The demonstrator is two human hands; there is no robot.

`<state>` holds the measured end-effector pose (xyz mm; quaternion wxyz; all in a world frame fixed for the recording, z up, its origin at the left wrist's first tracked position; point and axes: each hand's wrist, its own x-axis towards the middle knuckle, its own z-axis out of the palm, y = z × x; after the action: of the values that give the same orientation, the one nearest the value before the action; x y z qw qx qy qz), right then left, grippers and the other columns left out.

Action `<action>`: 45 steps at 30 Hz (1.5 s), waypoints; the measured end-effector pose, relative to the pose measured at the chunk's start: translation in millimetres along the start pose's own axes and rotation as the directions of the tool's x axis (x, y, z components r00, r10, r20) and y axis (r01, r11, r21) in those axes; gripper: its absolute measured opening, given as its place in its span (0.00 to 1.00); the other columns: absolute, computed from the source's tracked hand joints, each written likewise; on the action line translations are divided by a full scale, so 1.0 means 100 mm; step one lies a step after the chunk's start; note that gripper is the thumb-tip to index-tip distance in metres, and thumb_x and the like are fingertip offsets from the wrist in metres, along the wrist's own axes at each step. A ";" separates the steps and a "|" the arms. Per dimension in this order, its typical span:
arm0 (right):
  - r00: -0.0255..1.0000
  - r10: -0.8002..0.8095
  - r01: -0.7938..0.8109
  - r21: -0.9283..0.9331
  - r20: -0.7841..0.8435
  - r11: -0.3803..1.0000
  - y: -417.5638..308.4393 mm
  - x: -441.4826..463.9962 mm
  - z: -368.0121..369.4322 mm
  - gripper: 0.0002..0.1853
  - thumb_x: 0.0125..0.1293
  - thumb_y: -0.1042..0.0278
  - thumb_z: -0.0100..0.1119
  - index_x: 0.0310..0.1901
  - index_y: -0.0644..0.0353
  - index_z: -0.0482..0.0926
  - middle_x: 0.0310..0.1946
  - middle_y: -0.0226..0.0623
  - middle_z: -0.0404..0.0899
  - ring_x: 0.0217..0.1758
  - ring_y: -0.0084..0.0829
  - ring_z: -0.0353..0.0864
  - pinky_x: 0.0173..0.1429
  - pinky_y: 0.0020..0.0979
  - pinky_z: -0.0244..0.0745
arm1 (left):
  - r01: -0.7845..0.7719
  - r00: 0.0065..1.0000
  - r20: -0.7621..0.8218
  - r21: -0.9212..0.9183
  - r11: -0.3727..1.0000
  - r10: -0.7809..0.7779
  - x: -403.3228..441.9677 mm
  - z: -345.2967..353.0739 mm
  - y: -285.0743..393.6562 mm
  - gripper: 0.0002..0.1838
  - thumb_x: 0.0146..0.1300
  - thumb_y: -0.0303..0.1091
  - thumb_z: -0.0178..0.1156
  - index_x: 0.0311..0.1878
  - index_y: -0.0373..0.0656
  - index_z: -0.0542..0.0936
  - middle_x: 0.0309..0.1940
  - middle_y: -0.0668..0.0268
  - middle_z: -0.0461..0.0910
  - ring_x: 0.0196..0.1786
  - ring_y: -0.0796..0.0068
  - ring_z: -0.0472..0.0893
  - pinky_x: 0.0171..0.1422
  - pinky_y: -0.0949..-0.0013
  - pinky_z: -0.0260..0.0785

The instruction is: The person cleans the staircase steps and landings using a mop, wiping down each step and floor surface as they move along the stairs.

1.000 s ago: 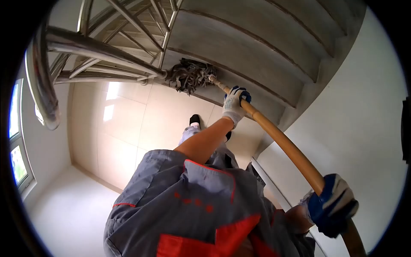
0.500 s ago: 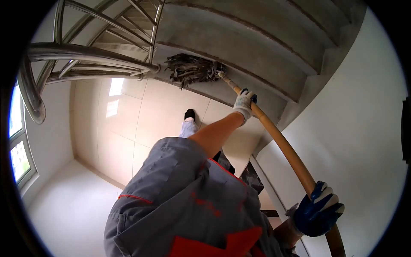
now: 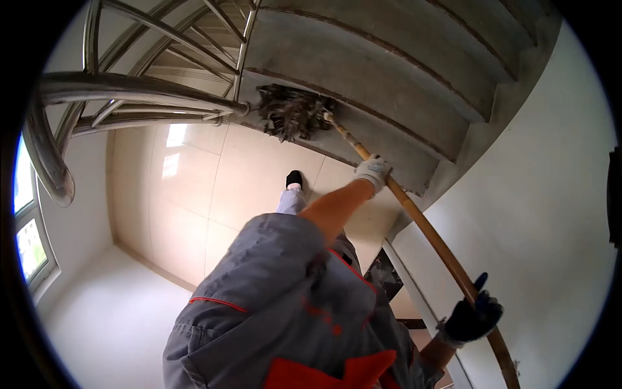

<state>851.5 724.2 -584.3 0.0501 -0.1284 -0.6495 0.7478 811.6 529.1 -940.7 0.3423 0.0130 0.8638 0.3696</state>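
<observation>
A mop with dark grey cloth strips (image 3: 295,111) lies against the lowest stair, its strips bunched beside the railing post. From it a long wooden handle (image 3: 431,235) slants down to the right. My left hand (image 3: 373,171), in a white knit glove, is closed around the handle's lower part. Higher up the handle, my right hand (image 3: 476,318) wears a glove with a dark blue palm. It is around the handle with one finger sticking up, and its grip looks loose.
Grey concrete stairs (image 3: 363,71) with brown edges rise at the top. A metal railing (image 3: 142,87) curves in at the left. Beige tiles (image 3: 249,175) cover the floor beneath my black shoe (image 3: 295,179). A white wall (image 3: 525,214) stands close on the right, and a window (image 3: 31,240) on the left.
The mop strips have bunched and spread slightly toward the floor tiles. My right hand has turned and loosened on the handle, one finger lifting. The whole view has shifted a little.
</observation>
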 end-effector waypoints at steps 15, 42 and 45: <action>0.996 0.040 -0.033 -0.087 0.078 0.996 0.25 -0.12 0.25 0.14 0.70 0.60 0.42 0.43 0.55 0.78 0.39 0.36 0.82 0.51 0.33 0.80 0.73 0.55 0.47 | 0.130 0.980 -0.162 0.089 0.987 -0.114 0.00 0.02 -0.35 0.10 0.52 0.27 0.59 0.38 0.51 0.78 0.42 0.62 0.77 0.54 0.59 0.72 0.61 0.65 0.63; 0.986 0.071 -0.070 0.014 -0.151 0.997 0.66 -0.53 -0.09 0.14 0.71 0.59 0.43 0.48 0.53 0.77 0.42 0.35 0.82 0.52 0.34 0.80 0.70 0.54 0.55 | 0.110 0.981 0.129 0.227 0.968 -0.142 -0.21 -0.19 -0.49 0.15 0.55 0.29 0.60 0.47 0.50 0.76 0.52 0.64 0.74 0.61 0.61 0.69 0.57 0.59 0.71; 0.993 0.049 -0.055 -0.061 -0.110 0.997 0.32 -0.52 -0.16 0.15 0.71 0.62 0.43 0.53 0.54 0.76 0.46 0.38 0.81 0.55 0.36 0.77 0.72 0.55 0.50 | 0.090 0.969 0.198 0.270 0.959 -0.147 -0.11 -0.10 -0.02 0.14 0.55 0.30 0.60 0.46 0.51 0.77 0.53 0.64 0.73 0.61 0.61 0.69 0.57 0.57 0.72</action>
<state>908.1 722.1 -610.7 0.0617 -0.1873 -0.6658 0.7196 814.4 518.0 -930.9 0.4512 0.0456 0.8614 0.2287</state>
